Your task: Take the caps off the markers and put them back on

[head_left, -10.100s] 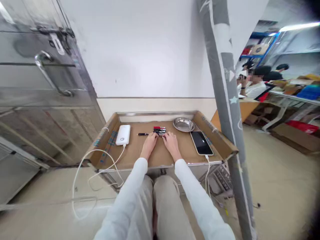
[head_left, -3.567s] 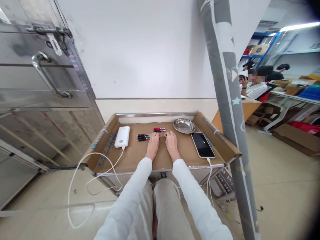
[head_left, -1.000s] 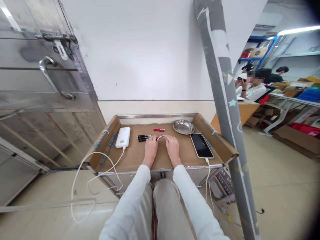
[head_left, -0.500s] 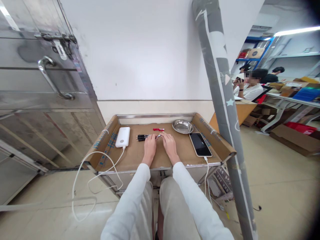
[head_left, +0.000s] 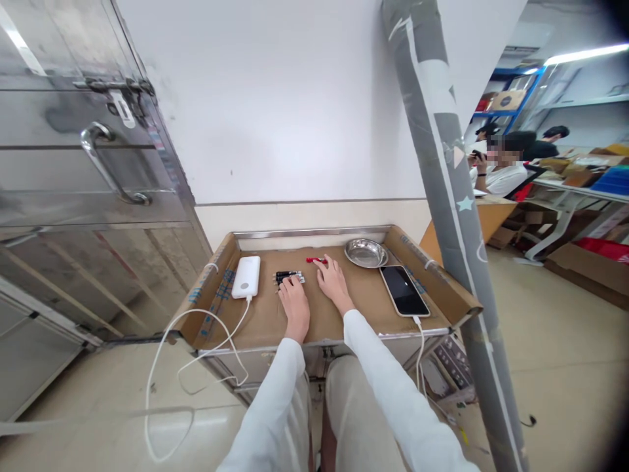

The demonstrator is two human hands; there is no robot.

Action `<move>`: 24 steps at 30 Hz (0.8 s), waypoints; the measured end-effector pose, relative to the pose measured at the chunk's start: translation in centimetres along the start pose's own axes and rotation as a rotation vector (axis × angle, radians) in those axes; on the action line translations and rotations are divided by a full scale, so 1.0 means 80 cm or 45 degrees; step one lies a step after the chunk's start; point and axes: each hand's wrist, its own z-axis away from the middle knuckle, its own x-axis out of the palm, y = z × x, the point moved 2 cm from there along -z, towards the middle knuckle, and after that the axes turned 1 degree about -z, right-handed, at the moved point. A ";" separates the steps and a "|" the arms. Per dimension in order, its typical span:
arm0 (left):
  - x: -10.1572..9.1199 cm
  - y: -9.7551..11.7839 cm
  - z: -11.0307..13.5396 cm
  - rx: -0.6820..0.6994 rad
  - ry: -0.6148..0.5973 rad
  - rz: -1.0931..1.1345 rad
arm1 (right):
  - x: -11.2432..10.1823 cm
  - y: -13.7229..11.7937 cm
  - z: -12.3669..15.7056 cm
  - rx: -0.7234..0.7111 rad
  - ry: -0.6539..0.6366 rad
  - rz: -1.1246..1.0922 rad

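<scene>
Mostly black, the slim pens [head_left: 287, 274], pale toward one end.

Pens [head_left: 288, 274] lie between the power bank [head_left: 246, 275] and the phone [head_left: 405, 292].

Your left hand [head_left: 295, 307] partly covers the black pens [head_left: 284, 275] at centre, so you cannot count them. Your right hand [head_left: 334, 283] hides the right end of the red pens [head_left: 311, 260]. The frame's left edge crops the metal door [head_left: 54, 167].
</scene>
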 end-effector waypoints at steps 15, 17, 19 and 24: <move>0.029 0.031 -0.012 0.515 -0.050 0.077 | -0.008 0.002 -0.001 -0.023 -0.018 0.059; 0.036 0.035 -0.015 0.534 -0.055 0.044 | -0.010 0.003 -0.001 0.015 -0.010 0.077; 0.041 0.037 -0.019 0.534 -0.049 0.000 | -0.011 0.005 -0.002 0.037 0.001 0.075; 0.049 0.043 -0.028 0.529 -0.052 0.044 | -0.009 0.012 0.000 0.067 -0.008 0.031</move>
